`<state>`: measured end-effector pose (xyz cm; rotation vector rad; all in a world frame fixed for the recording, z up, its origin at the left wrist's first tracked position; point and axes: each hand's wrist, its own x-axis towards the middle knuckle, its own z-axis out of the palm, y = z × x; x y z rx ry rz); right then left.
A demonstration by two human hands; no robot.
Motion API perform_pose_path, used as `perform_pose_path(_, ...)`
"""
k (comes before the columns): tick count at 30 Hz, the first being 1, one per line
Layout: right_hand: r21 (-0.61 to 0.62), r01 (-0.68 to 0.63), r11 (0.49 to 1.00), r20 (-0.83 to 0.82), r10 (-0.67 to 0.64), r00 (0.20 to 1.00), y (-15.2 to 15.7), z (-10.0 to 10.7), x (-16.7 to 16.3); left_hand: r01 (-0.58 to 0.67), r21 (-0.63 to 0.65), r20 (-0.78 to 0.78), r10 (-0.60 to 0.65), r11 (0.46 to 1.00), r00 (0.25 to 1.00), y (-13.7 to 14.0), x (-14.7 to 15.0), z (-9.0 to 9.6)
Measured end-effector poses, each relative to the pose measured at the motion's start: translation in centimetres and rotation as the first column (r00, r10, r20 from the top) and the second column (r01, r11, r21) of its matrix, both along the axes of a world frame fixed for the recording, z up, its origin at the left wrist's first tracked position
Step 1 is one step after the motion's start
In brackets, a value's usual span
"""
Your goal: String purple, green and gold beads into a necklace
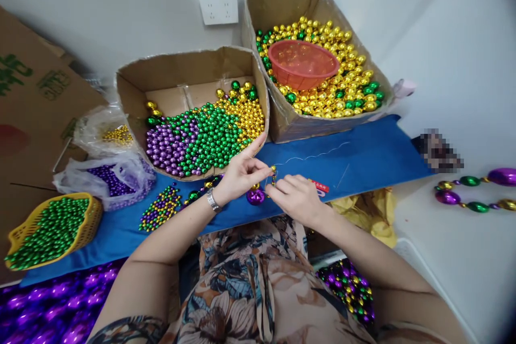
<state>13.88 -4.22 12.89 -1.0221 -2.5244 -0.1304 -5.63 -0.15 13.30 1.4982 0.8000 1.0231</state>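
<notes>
My left hand (pixel 242 174), with a metal watch on its wrist, pinches thumb and finger together on a thin pale thread (pixel 310 158) that trails off to the right across the blue cloth. Close beside it, my right hand (pixel 297 199) has its fingers pressed together on the same thread. Between the hands hang a small gold bead (pixel 273 169) and a large shiny purple bead (pixel 256 196). Further strung beads (pixel 193 195) run behind my left wrist. The exact grip of my right fingertips is hidden by the hand itself.
On the blue cloth (pixel 382 145) stand a carton (pixel 135 78) of purple, green and gold beads and another carton (pixel 306 129) with a red basket (pixel 302 72). Leftward are a yellow basket (pixel 91 223), plastic bags (pixel 72 177) and loose small beads (pixel 161 207). A bead strand (pixel 478 207) lies right.
</notes>
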Motion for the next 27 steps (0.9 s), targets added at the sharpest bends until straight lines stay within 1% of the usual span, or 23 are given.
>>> perform_pose_path(1,-0.055,-0.026,0.998,-0.04,0.024,0.999,0.2,0.1,0.2,-0.002,0.033,-0.011,0.003,0.999,1.0,-0.1,-0.1,-0.1)
perform_pose_path(2,-0.116,-0.039,0.993,-0.116,0.025,0.993,0.6,0.3,0.4,-0.008,0.081,-0.027,0.01,0.997,1.0,-0.3,-0.2,-0.1)
perform_pose_path(3,-0.177,-0.039,0.983,-0.221,-0.001,0.975,1.1,0.5,0.7,-0.014,0.142,-0.042,0.02,0.99,0.999,-0.4,-0.3,-0.1)
perform_pose_path(4,-0.248,-0.036,0.968,-0.335,-0.05,0.941,1.8,0.7,1.0,-0.017,0.21,-0.059,0.03,0.978,0.998,-0.5,-0.4,-0.1)
perform_pose_path(5,-0.337,-0.046,0.94,-0.436,-0.113,0.893,2.5,0.7,1.2,-0.015,0.274,-0.077,0.037,0.962,0.996,-0.5,-0.4,-0.1)
perform_pose_path(6,-0.441,-0.085,0.893,-0.512,-0.172,0.842,3.2,0.6,1.3,-0.009,0.331,-0.094,0.043,0.943,0.995,-0.4,-0.5,-0.1)
perform_pose_path(7,-0.553,-0.167,0.816,-0.56,-0.216,0.8,3.8,0.3,1.2,-0.004,0.383,-0.108,0.049,0.924,0.993,-0.3,-0.5,0.0)
perform_pose_path(8,-0.653,-0.279,0.704,-0.589,-0.241,0.771,4.3,-0.2,1.1,-0.006,0.43,-0.116,0.062,0.903,0.991,-0.2,-0.5,-0.1)
perform_pose_path(9,-0.723,-0.401,0.563,-0.611,-0.251,0.75,4.7,-0.7,0.8,-0.015,0.47,-0.122,0.082,0.882,0.989,0.0,-0.5,-0.1)
perform_pose_path(10,-0.755,-0.507,0.415,-0.631,-0.254,0.733,4.9,-1.2,0.5,-0.029,0.507,-0.123,0.106,0.861,0.987,0.1,-0.5,-0.2)
perform_pose_path(11,-0.756,-0.587,0.29,-0.652,-0.256,0.713,5.0,-1.8,0.2,-0.044,0.54,-0.119,0.128,0.841,0.985,0.2,-0.5,-0.3)
perform_pose_path(12,-0.738,-0.643,0.204,-0.674,-0.26,0.691,5.0,-2.2,-0.1,-0.06,0.562,-0.112,0.148,0.825,0.983,0.3,-0.5,-0.5)
perform_pose_path(13,-0.717,-0.679,0.158,-0.693,-0.265,0.671,4.9,-2.5,-0.3,-0.073,0.568,-0.108,0.162,0.82,0.981,0.3,-0.4,-0.6)
perform_pose_path(14,-0.704,-0.694,0.147,-0.703,-0.276,0.655,4.8,-2.7,-0.5,-0.083,0.56,-0.106,0.17,0.825,0.98,0.3,-0.4,-0.7)
perform_pose_path(15,-0.702,-0.692,0.168,-0.705,-0.295,0.645,4.6,-2.8,-0.5,-0.089,0.543,-0.107,0.174,0.835,0.979,0.2,-0.4,-0.8)
perform_pose_path(16,-0.71,-0.672,0.209,-0.699,-0.317,0.64,4.5,-2.8,-0.5,-0.094,0.523,-0.112,0.177,0.847,0.978,0.1,-0.5,-0.9)
perform_pose_path(18,-0.733,-0.608,0.306,-0.68,-0.353,0.642,4.2,-2.5,-0.4,-0.1,0.492,-0.129,0.186,0.865,0.974,0.1,-0.5,-1.0)
perform_pose_path(20,-0.744,-0.544,0.389,-0.667,-0.369,0.648,3.8,-2.2,-0.2,-0.112,0.487,-0.146,0.206,0.866,0.968,0.2,-0.7,-1.0)
perform_pose_path(23,-0.741,-0.481,0.469,-0.655,-0.343,0.674,3.4,-1.9,0.0,-0.122,0.517,-0.195,0.256,0.847,0.947,0.4,-0.9,-1.1)
perform_pose_path(27,-0.714,-0.444,0.541,-0.651,-0.28,0.706,3.2,-2.0,0.3,-0.064,0.599,-0.29,0.29,0.799,0.912,0.6,-1.3,-1.1)
